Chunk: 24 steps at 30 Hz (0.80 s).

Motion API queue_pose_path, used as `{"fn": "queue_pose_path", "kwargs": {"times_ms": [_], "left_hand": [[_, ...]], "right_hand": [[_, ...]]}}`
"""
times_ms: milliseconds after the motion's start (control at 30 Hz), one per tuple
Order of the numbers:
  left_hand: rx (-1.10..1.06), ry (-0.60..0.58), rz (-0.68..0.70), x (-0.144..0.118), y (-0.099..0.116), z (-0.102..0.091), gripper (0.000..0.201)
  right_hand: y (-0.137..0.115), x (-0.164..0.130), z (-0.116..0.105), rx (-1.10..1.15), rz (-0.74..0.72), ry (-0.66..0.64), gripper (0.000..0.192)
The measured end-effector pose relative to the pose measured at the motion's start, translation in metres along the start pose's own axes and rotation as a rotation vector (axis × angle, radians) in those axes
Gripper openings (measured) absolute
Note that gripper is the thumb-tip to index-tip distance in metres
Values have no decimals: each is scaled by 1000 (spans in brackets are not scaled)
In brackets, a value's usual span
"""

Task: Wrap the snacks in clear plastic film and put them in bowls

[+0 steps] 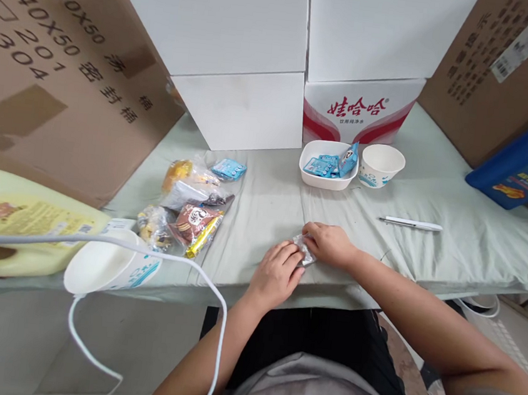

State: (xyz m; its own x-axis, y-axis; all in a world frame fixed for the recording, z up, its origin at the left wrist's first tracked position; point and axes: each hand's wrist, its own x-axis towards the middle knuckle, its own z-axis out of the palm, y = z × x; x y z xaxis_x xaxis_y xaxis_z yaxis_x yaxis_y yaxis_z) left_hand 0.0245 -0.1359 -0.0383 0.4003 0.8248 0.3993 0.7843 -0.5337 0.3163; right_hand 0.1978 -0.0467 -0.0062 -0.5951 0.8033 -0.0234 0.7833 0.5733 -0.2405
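Both hands meet at the near edge of the cloth-covered table (pixel 428 252): the left hand (pixel 276 275) and right hand (pixel 329 243) pinch a small clear-wrapped packet (pixel 304 249) between their curled fingertips. Beyond sit a white dish (pixel 326 178) of blue sachets (pixel 330 164), a paper cup (pixel 381 164) and a pen (pixel 410 223); a snack pile (pixel 189 212) lies left.

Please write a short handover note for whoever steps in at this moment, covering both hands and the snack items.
Left hand and right hand: both on one small clear-wrapped packet at the near edge of the pale green cloth-covered table.
Done: blue sachets lie in the white rectangular dish; the white paper bowl beside it looks empty.
Left: a clear plastic bag of mixed snacks and one loose blue sachet sit to the left.
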Motion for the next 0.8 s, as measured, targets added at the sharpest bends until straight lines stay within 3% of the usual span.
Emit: {"fn": "queue_pose_path", "kwargs": {"times_ms": [67,167,200,267,333,400,567,667,733,800], "left_hand": [[-7,-4,-1,1,0,-1,26],[-14,2,13,3,1,-2,26],[-15,-1,14,3,1,-2,26],[-15,-6,11,3,1,-2,27],[-7,5,7,1,0,-1,27],[1,58,-4,-2,0,1,26],[4,234,-69,-9,-1,5,18],[3,214,-38,-8,0,4,14],[-6,191,-23,-6,1,3,14],[-15,183,-22,-4,2,2,14]], "right_hand": [[11,-2,-3,-56,84,53,27],[30,-9,-11,-130,197,238,27],[34,-13,-12,-122,168,305,27],[34,-21,-11,-55,-23,381,25],[26,-28,-3,24,-270,349,27],[13,-33,10,52,-409,266,33],[-5,-37,25,8,-341,161,34],[8,-36,10,28,-380,172,25],[31,-31,-12,51,-327,297,24],[62,-19,-42,39,-156,485,28]]}}
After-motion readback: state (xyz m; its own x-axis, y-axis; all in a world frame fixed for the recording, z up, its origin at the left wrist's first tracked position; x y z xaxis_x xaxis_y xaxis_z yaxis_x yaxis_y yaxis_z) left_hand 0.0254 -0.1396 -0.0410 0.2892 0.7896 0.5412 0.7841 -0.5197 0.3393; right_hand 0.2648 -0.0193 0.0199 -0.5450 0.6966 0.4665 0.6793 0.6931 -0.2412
